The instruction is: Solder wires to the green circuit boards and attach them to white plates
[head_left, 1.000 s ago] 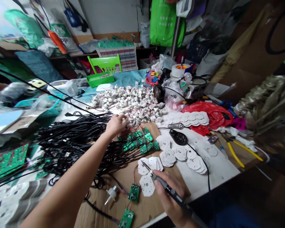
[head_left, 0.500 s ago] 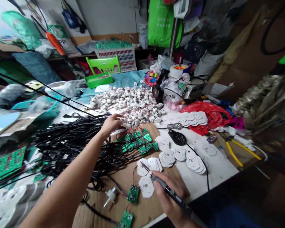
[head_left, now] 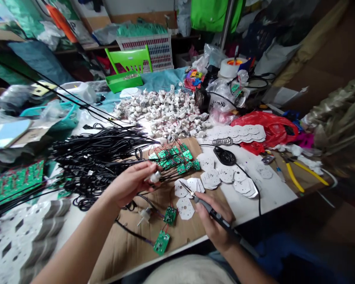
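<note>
Head view: left hand [head_left: 127,184] fingers pinch a white socket [head_left: 155,177] beside tangled black cables [head_left: 97,157]; right hand [head_left: 214,225] grips a soldering iron [head_left: 215,216].

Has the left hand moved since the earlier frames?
Yes. The left hand has pulled back from the white parts pile toward the person, now holding a small white part over the cardboard.

Both forearms are bare from wrist to elbow, with no sleeve, watch, ring or glove showing. The left hand [head_left: 127,183] and right hand [head_left: 214,223] are bare too. Near the bottom edge, pale cloth covers the lap, with blue cloth to its right.
</note>
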Action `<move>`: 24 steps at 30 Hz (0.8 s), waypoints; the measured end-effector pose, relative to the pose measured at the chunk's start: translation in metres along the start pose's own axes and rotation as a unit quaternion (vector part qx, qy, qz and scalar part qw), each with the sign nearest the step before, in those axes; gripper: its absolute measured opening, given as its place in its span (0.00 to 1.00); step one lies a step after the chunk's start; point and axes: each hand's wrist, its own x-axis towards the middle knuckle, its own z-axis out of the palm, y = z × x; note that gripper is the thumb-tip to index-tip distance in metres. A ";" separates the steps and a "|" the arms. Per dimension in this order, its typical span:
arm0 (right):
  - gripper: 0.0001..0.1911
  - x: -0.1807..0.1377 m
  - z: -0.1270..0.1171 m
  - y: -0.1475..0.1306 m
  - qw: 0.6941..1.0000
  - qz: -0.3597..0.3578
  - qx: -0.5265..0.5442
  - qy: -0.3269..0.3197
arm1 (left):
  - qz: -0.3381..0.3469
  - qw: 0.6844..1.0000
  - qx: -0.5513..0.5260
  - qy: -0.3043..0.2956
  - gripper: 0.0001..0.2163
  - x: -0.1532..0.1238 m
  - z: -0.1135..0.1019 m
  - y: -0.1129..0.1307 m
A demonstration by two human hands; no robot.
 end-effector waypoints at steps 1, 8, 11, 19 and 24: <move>0.12 0.001 0.000 -0.001 1.000 0.004 -0.003 0.002 | 0.003 0.999 0.036 0.005 0.17 -0.008 0.003 -0.010; 0.12 0.002 0.000 -0.004 1.000 -0.019 -0.013 0.003 | 0.067 0.979 0.157 0.110 0.20 -0.035 0.008 -0.046; 0.13 0.001 0.000 -0.002 1.000 -0.017 -0.013 -0.002 | 0.061 0.983 0.088 0.150 0.22 -0.035 0.006 -0.049; 0.12 -0.002 0.000 -0.001 1.000 -0.006 -0.021 -0.002 | 0.126 0.944 0.276 0.130 0.12 -0.017 0.027 -0.053; 0.12 -0.003 0.000 -0.001 1.000 0.011 -0.017 -0.004 | 0.180 0.849 0.476 0.139 0.10 -0.009 0.046 -0.048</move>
